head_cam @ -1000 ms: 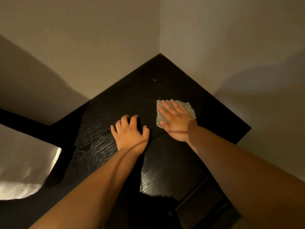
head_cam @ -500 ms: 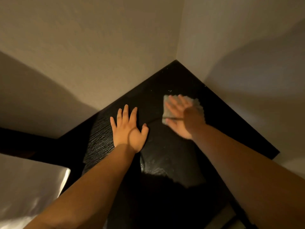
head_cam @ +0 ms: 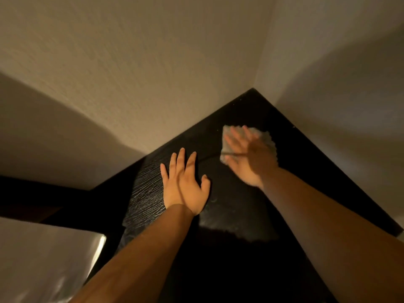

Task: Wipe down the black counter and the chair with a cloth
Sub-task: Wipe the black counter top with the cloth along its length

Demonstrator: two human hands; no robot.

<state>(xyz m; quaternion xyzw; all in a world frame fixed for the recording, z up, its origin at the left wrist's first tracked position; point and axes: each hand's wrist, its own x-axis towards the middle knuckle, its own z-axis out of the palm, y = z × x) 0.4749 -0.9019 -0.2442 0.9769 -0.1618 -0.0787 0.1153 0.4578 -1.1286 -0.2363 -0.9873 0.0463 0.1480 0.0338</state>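
A black wood-grain counter (head_cam: 144, 193) fills a corner between two pale walls. A small grey cloth (head_cam: 267, 139) lies flat on it near the far corner. My right hand (head_cam: 249, 158) presses on the cloth with fingers spread and covers most of it; the hand is motion-blurred. My left hand (head_cam: 185, 184) rests flat on the counter to the left of the cloth, fingers apart, holding nothing. No chair is visible.
Two pale textured walls (head_cam: 153, 73) meet at the counter's far corner. A white rounded object (head_cam: 43, 259) sits at the lower left, beside the counter's left edge. The counter's right edge (head_cam: 382, 221) runs down along the right wall.
My right hand has slid the cloth farther toward the corner. My left hand has flattened, its fingers stretched out. The view has tilted up and shifted.
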